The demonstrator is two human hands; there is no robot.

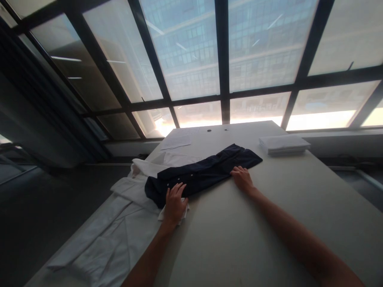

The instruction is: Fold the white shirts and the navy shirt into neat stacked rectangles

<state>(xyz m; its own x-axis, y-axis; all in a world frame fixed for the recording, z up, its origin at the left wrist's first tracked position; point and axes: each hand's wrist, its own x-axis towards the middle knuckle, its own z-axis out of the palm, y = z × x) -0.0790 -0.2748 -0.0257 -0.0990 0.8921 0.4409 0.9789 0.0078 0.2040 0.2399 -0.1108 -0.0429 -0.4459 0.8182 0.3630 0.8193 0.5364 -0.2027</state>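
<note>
A dark navy garment [209,169], probably a shirt, lies folded into a long narrow strip across the white table, with small light buttons near its left part. My left hand [176,203] rests on the garment's lower left edge, fingers spread over the cloth. Under that hand a bit of white cloth [162,215] sticks out. At the lower right edge, my right hand [241,178] has its fingers bent close together over the fabric; the fingertips are partly hidden. White garments [119,227] spread along the table's left side, partly beneath the navy one.
A stack of white folded cloth or paper [284,144] sits at the right back of the table [227,239]. Thin white sheets [176,141] lie at the far left. Large dark-framed windows [224,59] stand beyond, and a dark curtain [44,99] hangs at left.
</note>
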